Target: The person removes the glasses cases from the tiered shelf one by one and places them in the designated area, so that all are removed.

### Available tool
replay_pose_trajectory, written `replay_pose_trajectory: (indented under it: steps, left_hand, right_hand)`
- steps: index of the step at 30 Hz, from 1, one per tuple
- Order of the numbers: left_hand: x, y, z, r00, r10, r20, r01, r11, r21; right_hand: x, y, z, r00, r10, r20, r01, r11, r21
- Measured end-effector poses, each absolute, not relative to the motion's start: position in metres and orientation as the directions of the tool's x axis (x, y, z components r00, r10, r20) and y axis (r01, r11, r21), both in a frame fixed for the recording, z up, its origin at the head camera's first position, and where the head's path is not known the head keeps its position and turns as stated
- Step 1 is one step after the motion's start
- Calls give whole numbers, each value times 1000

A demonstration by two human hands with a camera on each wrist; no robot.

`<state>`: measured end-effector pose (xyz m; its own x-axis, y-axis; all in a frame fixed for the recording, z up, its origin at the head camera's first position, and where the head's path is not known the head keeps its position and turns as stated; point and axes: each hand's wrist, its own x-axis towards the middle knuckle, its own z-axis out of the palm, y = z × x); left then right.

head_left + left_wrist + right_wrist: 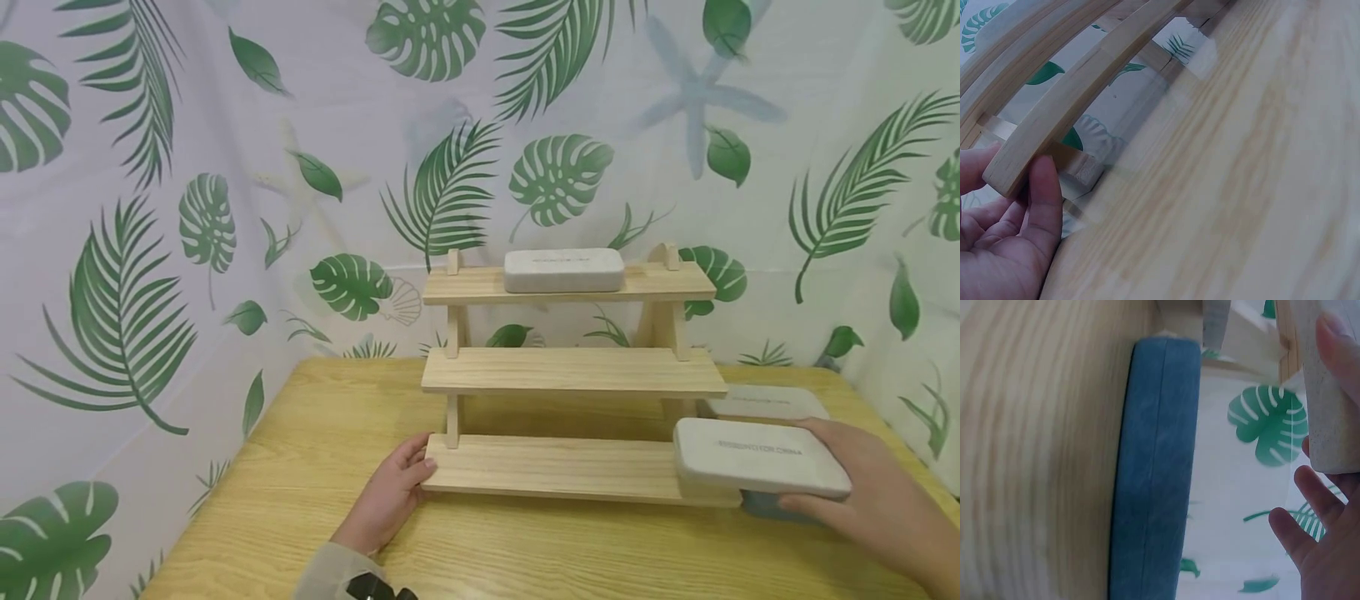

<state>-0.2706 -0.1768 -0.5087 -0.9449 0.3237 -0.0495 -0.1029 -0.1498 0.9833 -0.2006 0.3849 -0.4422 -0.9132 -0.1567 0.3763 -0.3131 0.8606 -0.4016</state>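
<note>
Your left hand (pixel 390 497) pinches the bottom shelf (pixel 555 467) at its left end. Your right hand (pixel 877 487) clamps a white case (pixel 757 458) near the right end.

Note for you: three-tier shelf (pixel 573 369) is pale wood, matt, grain running lengthwise, edges smooth. The held case (pixel 757 454) in your right hand (pixel 873 492) looks like hard plastic, off-white, matt, finely speckled; the top-tier case (pixel 564 275) looks alike. Blue case (pixel 1157 469): matt, smooth, faintly mottled, plastic-looking, thin seam along the side. Tabletop (pixel 360 400): yellowish wood grain, smooth, soft sheen. Backdrop (pixel 322 50): thin printed sheet, lightly creased; cloth or plastic, you can't tell. Your sleeve (pixel 324 571): light matt cloth.
</note>
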Motion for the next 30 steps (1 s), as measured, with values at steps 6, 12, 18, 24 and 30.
replay_pose_trajectory:
  steps: [6, 12, 18, 24, 30]
  left_hand:
    - [-270, -176, -508, -946, 321, -51, -103, -147, 984]
    - [-269, -176, -507, -944, 327, -47, -89, -113, 990]
    - [-269, -175, -507, -946, 321, -51, -88, -104, 991]
    - [-269, -177, -506, -947, 318, -50, -87, -104, 991]
    - [-269, -177, -506, -945, 321, -64, -103, -107, 989]
  right_hand:
    - [-202, 402, -455, -924, -146, 354, -286, 876, -387]
    - [-201, 411, -473, -967, -100, 234, -188, 900, -393]
    - [-201, 410, -475, -984, -75, 159, -136, 899, -417]
    - [-203, 411, -473, -986, -90, 141, -140, 902, -408]
    - [-205, 416, -475, -989, -83, 122, -122, 925, -359]
